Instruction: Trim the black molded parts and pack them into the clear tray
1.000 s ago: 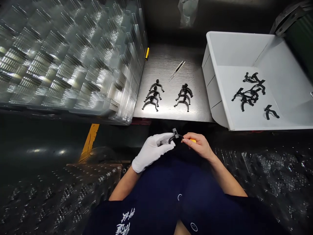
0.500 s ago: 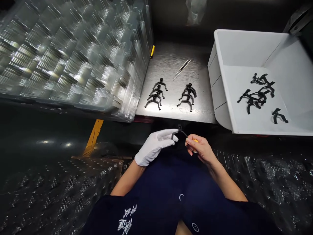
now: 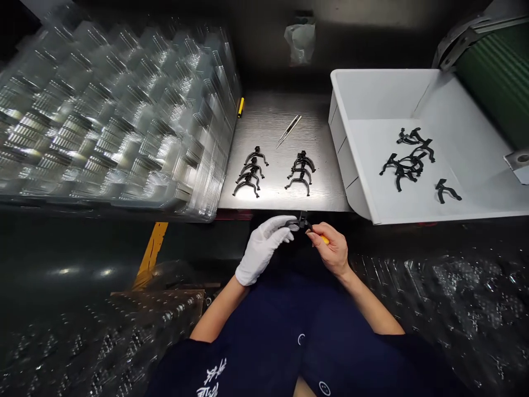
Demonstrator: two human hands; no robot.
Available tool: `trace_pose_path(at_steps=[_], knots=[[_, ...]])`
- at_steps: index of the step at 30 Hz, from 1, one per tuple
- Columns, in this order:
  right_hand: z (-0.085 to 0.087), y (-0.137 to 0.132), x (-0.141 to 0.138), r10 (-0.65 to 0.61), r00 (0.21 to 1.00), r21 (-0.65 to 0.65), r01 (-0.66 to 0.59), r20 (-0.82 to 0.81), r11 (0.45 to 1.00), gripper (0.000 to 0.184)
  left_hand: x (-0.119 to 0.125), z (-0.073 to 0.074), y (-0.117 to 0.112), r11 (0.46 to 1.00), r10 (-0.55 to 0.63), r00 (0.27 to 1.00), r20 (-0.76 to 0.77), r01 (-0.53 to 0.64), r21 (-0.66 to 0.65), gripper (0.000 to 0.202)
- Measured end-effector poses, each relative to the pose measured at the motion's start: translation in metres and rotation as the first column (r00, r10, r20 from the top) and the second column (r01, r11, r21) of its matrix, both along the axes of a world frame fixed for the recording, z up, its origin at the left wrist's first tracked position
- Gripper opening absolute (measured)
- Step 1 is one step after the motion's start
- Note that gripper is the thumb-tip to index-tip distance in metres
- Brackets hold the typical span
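My left hand point(image 3: 264, 242), in a white glove, pinches a black plastic clip point(image 3: 303, 221) with two curved legs, just in front of the table edge. My bare right hand point(image 3: 330, 248) is closed around a small yellow-handled tool point(image 3: 325, 240). Its fingertips are at the right side of the clip; the working end of the tool is too small to make out. On the metal table, similar black clips lie in a left row point(image 3: 250, 176) and a right row point(image 3: 301, 172), several in all.
A white bin point(image 3: 355, 160) at right holds several loose black clips point(image 3: 407, 162). Stacked clear plastic trays point(image 3: 124, 132) fill the left. A slim craft knife point(image 3: 289, 131) and a yellow marker-like stick point(image 3: 241, 107) lie on the metal table point(image 3: 273, 201). A green conveyor belt point(image 3: 496, 77) stands behind the bin.
The view has shifted, so the table and bin appear further left and lower. The clip has turned in my left hand's fingers, and my right hand still holds the yellow-handled tool against it.
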State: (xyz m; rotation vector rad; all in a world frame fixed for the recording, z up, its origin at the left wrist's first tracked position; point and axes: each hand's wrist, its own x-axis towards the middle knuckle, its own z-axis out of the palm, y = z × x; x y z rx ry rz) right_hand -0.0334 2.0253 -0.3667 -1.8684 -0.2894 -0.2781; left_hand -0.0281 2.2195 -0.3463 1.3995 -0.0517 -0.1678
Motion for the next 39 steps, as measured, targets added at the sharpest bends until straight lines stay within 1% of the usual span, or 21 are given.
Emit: trace_pose_path(at_steps=[1, 3, 5, 6, 8, 10, 12, 14, 15, 17, 20, 23, 26, 27, 28, 29, 31, 33, 34, 36, 39], knots=[[0.003, -0.002, 0.001, -0.018, 0.999, -0.028, 0.019, 0.040, 0.999, 0.022, 0.002, 0.000, 0.001, 0.988, -0.008, 0.990, 0.140, -0.014, 0.153, 0.029], [0.012, -0.004, 0.002, -0.001, 0.995, -0.081, 0.010, 0.103, 0.997, 0.022, 0.005, 0.000, 0.005, 0.918, -0.046, 0.935, 0.350, -0.099, 0.384, 0.021], [0.022, -0.003, 0.000, 0.069, 0.988, -0.119, -0.053, 0.139, 0.992, 0.023, 0.007, -0.003, 0.006, 0.872, -0.059, 0.913, 0.404, -0.150, 0.466, 0.018], [0.026, 0.000, -0.002, 0.120, 0.981, -0.129, -0.100, 0.155, 0.987, 0.023, 0.006, -0.004, 0.005, 0.877, -0.053, 0.926, 0.374, -0.136, 0.461, 0.019], [0.035, 0.005, -0.005, 0.231, 0.957, -0.130, -0.211, 0.173, 0.969, 0.028, 0.004, -0.007, 0.002, 0.926, -0.053, 0.972, 0.228, -0.037, 0.375, 0.021], [0.040, 0.009, -0.005, 0.264, 0.956, -0.093, -0.253, 0.126, 0.963, 0.039, -0.001, -0.008, -0.002, 0.981, -0.091, 0.995, 0.029, 0.085, 0.172, 0.026], [0.041, 0.010, 0.000, 0.175, 0.985, -0.031, -0.174, 0.002, 0.984, 0.047, -0.006, -0.007, -0.006, 0.982, -0.182, 0.975, -0.125, 0.176, -0.063, 0.034], [0.037, 0.008, 0.009, 0.095, 0.982, 0.018, -0.093, -0.164, 0.996, 0.047, -0.010, -0.003, -0.006, 0.954, -0.263, 0.947, -0.184, 0.227, -0.196, 0.041], [0.033, 0.007, 0.014, 0.113, 0.962, 0.046, -0.105, -0.250, 0.993, 0.047, -0.012, -0.001, -0.005, 0.947, -0.284, 0.939, -0.196, 0.242, -0.213, 0.045], [0.025, 0.008, 0.023, 0.240, 0.886, 0.147, -0.197, -0.397, 0.969, 0.050, -0.015, 0.002, -0.003, 0.952, -0.282, 0.933, -0.225, 0.243, -0.187, 0.050], [0.013, 0.014, 0.029, 0.400, 0.762, 0.351, -0.240, -0.509, 0.905, 0.054, -0.017, 0.004, 0.001, 0.958, -0.270, 0.919, -0.288, 0.226, -0.176, 0.052], [0.007, 0.025, 0.032, 0.460, 0.710, 0.488, -0.187, -0.534, 0.853, 0.049, -0.018, 0.003, 0.003, 0.937, -0.323, 0.895, -0.306, 0.258, -0.235, 0.052], [0.006, 0.034, 0.032, 0.452, 0.708, 0.584, -0.068, -0.542, 0.809, 0.043, -0.017, 0.000, 0.005, 0.889, -0.439, 0.842, -0.314, 0.355, -0.290, 0.061], [0.007, 0.036, 0.031, 0.438, 0.712, 0.611, -0.016, -0.549, 0.792, 0.043, -0.018, -0.001, 0.007, 0.884, -0.451, 0.836, -0.312, 0.370, -0.285, 0.064], [0.007, 0.038, 0.030, 0.425, 0.713, 0.633, 0.033, -0.557, 0.774, 0.044, -0.018, -0.002, 0.008, 0.899, -0.422, 0.856, -0.298, 0.353, -0.258, 0.065], [0.008, 0.039, 0.027, 0.422, 0.706, 0.651, 0.072, -0.568, 0.756, 0.044, -0.019, -0.003, 0.009, 0.932, -0.347, 0.897, -0.272, 0.298, -0.207, 0.064], [0.010, 0.040, 0.020, 0.452, 0.671, 0.676, 0.098, -0.587, 0.731, 0.045, -0.021, -0.003, 0.012, 0.992, -0.113, 0.977, -0.182, 0.101, -0.074, 0.060], [0.012, 0.039, 0.010, 0.514, 0.620, 0.686, 0.056, -0.593, 0.725, 0.043, -0.026, -0.002, 0.014, 0.997, 0.074, 0.993, -0.089, -0.072, 0.024, 0.055], [0.012, 0.039, 0.005, 0.545, 0.594, 0.687, 0.019, -0.592, 0.726, 0.043, -0.029, -0.001, 0.015, 0.992, 0.116, 0.992, -0.058, -0.112, 0.058, 0.047], [0.013, 0.036, -0.004, 0.579, 0.573, 0.677, -0.056, -0.581, 0.734, 0.043, -0.034, 0.003, 0.017, 0.986, 0.131, 0.991, -0.005, -0.130, 0.107, 0.030], [0.012, 0.029, -0.009, 0.540, 0.624, 0.612, -0.123, -0.565, 0.782, 0.041, -0.039, 0.007, 0.019, 0.984, 0.113, 0.993, 0.025, -0.115, 0.137, 0.024]])
